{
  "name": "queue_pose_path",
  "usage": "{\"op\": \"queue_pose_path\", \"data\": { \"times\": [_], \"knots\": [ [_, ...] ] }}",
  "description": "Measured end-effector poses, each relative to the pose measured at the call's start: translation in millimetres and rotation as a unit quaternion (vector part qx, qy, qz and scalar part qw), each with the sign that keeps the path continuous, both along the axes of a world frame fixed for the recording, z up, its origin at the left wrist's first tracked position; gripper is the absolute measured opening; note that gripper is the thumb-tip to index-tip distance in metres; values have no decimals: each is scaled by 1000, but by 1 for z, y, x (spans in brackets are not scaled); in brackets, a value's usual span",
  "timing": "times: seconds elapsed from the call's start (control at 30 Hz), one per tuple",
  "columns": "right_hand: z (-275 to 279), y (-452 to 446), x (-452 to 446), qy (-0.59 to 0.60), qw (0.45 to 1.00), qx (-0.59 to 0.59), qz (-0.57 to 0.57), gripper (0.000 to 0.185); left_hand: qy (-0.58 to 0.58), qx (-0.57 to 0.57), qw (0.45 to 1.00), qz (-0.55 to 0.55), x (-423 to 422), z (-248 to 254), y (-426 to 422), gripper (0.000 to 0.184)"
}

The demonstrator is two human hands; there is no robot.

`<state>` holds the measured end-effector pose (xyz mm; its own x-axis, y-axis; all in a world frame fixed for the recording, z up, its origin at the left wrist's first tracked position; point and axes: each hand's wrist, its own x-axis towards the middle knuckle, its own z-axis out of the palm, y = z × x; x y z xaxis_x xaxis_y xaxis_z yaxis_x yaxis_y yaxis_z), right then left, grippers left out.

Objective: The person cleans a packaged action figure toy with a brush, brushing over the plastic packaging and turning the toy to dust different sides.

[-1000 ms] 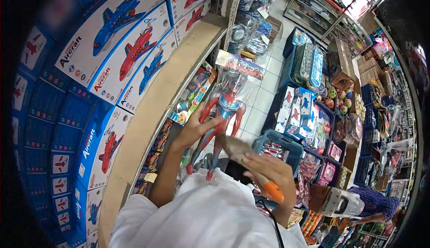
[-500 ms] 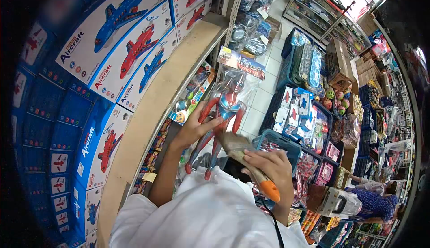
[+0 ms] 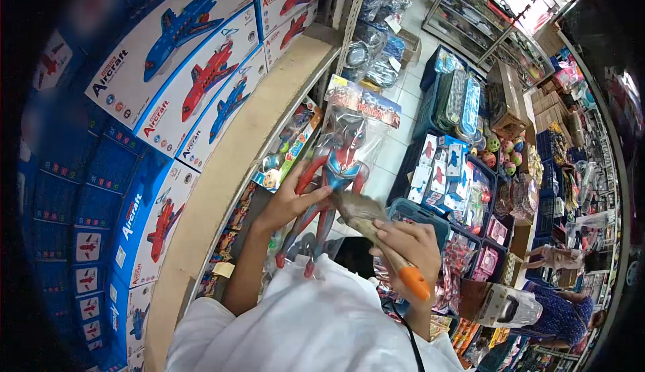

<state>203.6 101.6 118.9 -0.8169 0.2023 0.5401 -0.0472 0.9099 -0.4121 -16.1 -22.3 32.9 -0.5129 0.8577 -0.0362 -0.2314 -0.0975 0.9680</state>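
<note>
A red, blue and silver action figure [image 3: 344,163] in a clear plastic bag with a printed header card [image 3: 366,103] is held up in front of my chest. My left hand [image 3: 292,200] is closed round its side at waist level, thumb across the front. In my right hand [image 3: 408,248] is a paintbrush [image 3: 379,234] with an orange handle tip pointing down toward me. Its bristles [image 3: 359,205] lie against or just beside the figure's hip; exact contact I cannot make out.
Boxed toy aircraft [image 3: 208,83] stand on the shelf [image 3: 222,170] at left. Blue crates [image 3: 420,214] of toys line the right, beyond a tiled floor [image 3: 390,147]. A person in a patterned blue top [image 3: 561,315] is at lower right, near a packaged white toy vehicle [image 3: 507,305].
The brush has shifted slightly right and down, and its bristles fan differently against the figure. The bagged figure has tilted a little. Both grips stay the same.
</note>
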Motion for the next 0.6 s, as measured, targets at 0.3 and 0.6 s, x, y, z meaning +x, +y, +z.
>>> {"op": "queue_pose_path", "data": {
  "times": [0.3, 0.6],
  "knots": [
    [-1, 11, 9, 17, 998, -36, -39, 30, 2, -17, 1000, -26, 2, -9, -4, 69],
    [9, 16, 15, 55, 991, -109, -58, 26, -12, -33, 998, -49, 7, -1, 0, 68]
  ]
}}
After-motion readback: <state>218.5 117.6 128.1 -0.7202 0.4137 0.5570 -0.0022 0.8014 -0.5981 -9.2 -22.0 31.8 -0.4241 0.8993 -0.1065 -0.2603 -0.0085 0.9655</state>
